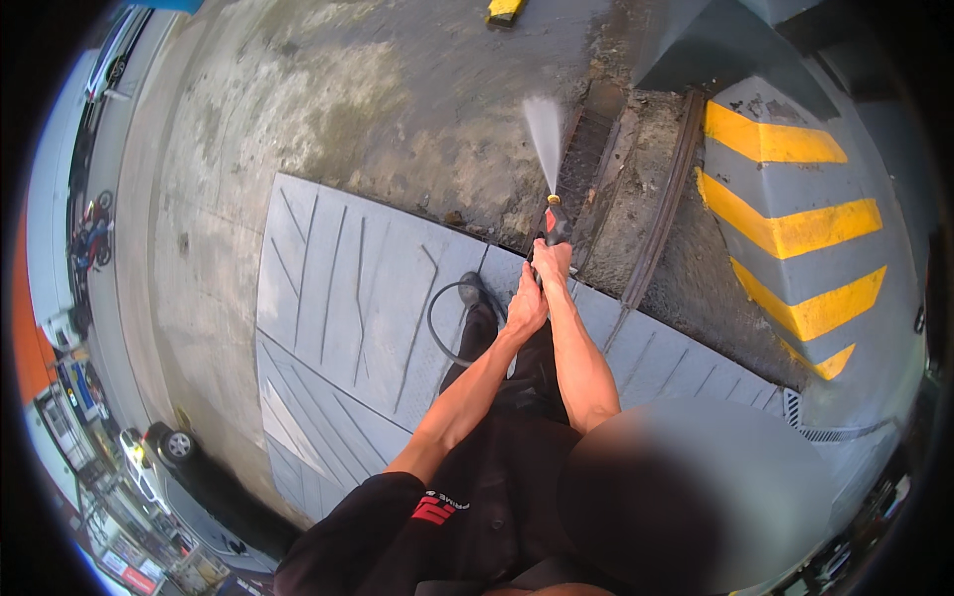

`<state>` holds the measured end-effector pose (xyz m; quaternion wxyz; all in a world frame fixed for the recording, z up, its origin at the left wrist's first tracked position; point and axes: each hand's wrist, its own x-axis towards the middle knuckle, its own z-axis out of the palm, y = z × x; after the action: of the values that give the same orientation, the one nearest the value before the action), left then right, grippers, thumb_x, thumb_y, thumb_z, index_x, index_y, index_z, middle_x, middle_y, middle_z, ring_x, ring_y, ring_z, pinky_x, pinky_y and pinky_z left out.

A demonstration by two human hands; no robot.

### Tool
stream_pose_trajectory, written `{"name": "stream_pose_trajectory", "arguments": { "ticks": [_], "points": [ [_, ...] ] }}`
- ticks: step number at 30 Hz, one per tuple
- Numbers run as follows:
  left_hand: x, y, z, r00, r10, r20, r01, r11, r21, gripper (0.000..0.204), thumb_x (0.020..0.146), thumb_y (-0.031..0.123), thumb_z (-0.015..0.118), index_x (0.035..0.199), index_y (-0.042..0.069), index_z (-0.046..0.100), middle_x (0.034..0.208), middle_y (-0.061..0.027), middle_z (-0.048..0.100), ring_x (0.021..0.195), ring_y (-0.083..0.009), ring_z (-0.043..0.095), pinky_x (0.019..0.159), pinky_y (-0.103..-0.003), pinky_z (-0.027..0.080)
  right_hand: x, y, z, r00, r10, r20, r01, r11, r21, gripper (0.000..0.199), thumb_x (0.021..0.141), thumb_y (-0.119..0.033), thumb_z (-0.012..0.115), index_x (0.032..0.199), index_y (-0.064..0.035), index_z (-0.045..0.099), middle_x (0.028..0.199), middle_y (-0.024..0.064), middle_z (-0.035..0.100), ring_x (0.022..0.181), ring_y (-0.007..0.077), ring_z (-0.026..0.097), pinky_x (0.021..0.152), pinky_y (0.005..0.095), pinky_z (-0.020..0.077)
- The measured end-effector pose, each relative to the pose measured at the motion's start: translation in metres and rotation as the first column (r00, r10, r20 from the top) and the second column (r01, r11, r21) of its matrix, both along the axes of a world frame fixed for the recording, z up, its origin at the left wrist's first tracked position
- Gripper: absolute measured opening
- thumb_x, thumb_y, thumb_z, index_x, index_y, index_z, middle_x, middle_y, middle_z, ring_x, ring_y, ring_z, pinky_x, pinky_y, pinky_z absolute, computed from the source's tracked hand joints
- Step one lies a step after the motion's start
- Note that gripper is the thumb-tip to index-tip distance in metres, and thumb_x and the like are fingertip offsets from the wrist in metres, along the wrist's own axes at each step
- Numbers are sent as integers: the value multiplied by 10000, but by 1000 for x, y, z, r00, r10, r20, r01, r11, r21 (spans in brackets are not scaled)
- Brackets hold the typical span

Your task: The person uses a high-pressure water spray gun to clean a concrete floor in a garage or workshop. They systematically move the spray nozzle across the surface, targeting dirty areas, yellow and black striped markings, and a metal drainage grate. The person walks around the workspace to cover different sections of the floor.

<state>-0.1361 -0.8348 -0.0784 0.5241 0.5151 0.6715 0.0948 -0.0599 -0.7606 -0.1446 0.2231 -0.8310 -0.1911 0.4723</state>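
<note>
A black and red pressure washer gun (558, 226) points away from me, with a brass-coloured nozzle (554, 200) at its tip. White water spray (544, 137) fans out of it over wet concrete beside a drain channel. My right hand (553, 260) is wrapped round the gun's body. Just behind and to its left, my left hand (527, 304) is closed on the gun's rear part, which the fingers mostly hide. A dark hose (431, 316) loops near my left leg and passes behind my arms.
Grey ramp plates (338, 268) with raised ribs lie under my dark shoe (470, 290). A drain grate (586, 149) and a metal rail (664, 209) run ahead. On the right rises a grey kerb (795, 189) with yellow chevrons. Vehicles, including a dark car (199, 487), stand at left.
</note>
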Motion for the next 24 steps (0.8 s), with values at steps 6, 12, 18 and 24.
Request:
{"name": "stream_pose_trajectory", "arguments": {
  "ticks": [6,12,18,24],
  "points": [
    [-9,18,-4,999,12,39,-13,999,31,871,905,425,551,1491,-51,117,1468,-310,334,1250,-474,461,1001,-499,410,-12,24,28,999,3,48,-6,998,55,343,753,-244,695,907,61,676,896,283,684,894,418,677,755,461,533],
    [-41,28,-14,992,-15,124,0,993,114,918,884,454,582,1493,-49,115,1490,-296,309,1296,-457,421,1026,-485,389,-44,40,57,991,47,124,-48,999,7,377,758,-262,706,988,35,675,969,279,680,953,418,663,816,461,529],
    [-76,31,-11,959,139,246,-155,987,49,932,877,470,584,1511,0,88,1486,-278,328,1298,-449,423,1038,-477,375,-90,48,64,985,67,162,-77,995,58,412,746,-249,723,1032,42,663,1016,290,667,1000,422,645,857,465,518],
    [-107,33,5,952,123,281,-144,988,55,926,878,503,558,1519,34,82,1491,-277,317,1281,-454,436,1031,-480,377,-121,50,70,977,122,173,-134,989,59,414,746,-243,723,1057,22,655,1004,276,672,991,415,648,851,464,514]
  ]
}}
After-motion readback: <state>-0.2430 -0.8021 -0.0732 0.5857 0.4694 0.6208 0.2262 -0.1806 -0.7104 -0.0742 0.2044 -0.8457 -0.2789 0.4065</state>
